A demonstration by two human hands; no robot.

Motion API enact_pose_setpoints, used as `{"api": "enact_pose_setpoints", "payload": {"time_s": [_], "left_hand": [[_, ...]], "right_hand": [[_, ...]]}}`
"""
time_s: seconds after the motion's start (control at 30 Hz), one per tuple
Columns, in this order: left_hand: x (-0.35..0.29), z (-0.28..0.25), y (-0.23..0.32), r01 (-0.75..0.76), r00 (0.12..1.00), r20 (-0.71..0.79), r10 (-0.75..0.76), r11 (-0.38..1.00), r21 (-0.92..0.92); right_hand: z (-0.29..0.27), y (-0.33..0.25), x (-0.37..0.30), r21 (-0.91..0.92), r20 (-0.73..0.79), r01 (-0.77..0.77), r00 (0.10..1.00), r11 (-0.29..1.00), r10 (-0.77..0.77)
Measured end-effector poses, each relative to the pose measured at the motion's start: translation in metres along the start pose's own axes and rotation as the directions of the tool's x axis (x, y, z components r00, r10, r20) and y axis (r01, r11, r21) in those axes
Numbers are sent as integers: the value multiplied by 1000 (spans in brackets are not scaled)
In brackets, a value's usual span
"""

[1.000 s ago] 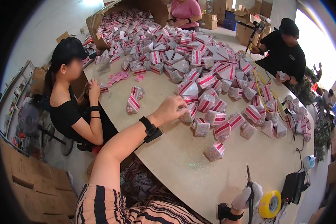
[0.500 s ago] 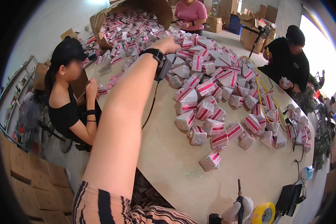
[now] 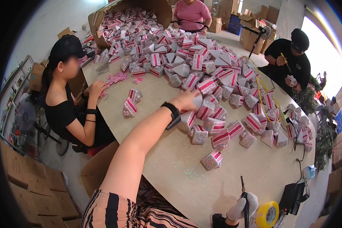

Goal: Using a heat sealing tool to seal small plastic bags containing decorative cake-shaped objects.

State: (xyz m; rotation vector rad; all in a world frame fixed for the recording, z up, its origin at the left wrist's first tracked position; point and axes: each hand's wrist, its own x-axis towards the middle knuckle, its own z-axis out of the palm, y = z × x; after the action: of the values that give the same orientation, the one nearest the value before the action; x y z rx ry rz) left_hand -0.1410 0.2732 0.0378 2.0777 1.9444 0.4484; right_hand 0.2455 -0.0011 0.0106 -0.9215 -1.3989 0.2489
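My left hand (image 3: 186, 99), with a black band on the wrist, grips a pale-topped cake-slice ornament (image 3: 198, 101) at the near left side of a big heap. Several such glittery wedges with pink-red stripes surround its fingers. At the lower right, my right hand (image 3: 240, 208), in a white glove, is closed around a soldering iron (image 3: 245, 195), whose tip points up and away. One cake-slice ornament (image 3: 211, 160) lies apart from the heap, between my two hands. Two more ornaments (image 3: 131, 102) rest to the left of my left forearm.
A yellow tape roll (image 3: 267, 215) and a black box-shaped unit (image 3: 292, 198) stand beside my right hand. Yellow and black cords (image 3: 260, 85) run over the heap's right side. Co-workers sit left (image 3: 70, 102), right (image 3: 292, 60) and far (image 3: 192, 15). A large carton (image 3: 162, 13) spills ornaments.
My left hand has come back from the far heap to its nearer edge, taking hold of an ornament. My right hand stays nearly in place. The co-worker at right has shifted a yellow-handled tool.
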Motion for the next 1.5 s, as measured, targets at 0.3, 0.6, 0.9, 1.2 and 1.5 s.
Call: {"api": "enact_pose_setpoints", "payload": {"time_s": [0.3,0.6,0.9,1.2,1.5], "left_hand": [[-30,17,74,-250,968,-26,251,935,-250],[-124,0,44,-147,847,418,328,901,-409],[-103,-13,10,-193,978,-98,186,979,-68],[-14,-78,-132,486,870,-334,-364,751,447],[50,-86,-197,658,739,-256,-623,588,471]], "right_hand": [[6,2,1,22,-33,3,999,1000,-3],[10,-15,11,12,-46,-128,991,992,129],[6,-8,19,-152,-265,-139,959,978,95],[8,-7,26,-273,-359,-214,927,938,107],[60,16,57,-274,-258,-153,963,949,80]]}}
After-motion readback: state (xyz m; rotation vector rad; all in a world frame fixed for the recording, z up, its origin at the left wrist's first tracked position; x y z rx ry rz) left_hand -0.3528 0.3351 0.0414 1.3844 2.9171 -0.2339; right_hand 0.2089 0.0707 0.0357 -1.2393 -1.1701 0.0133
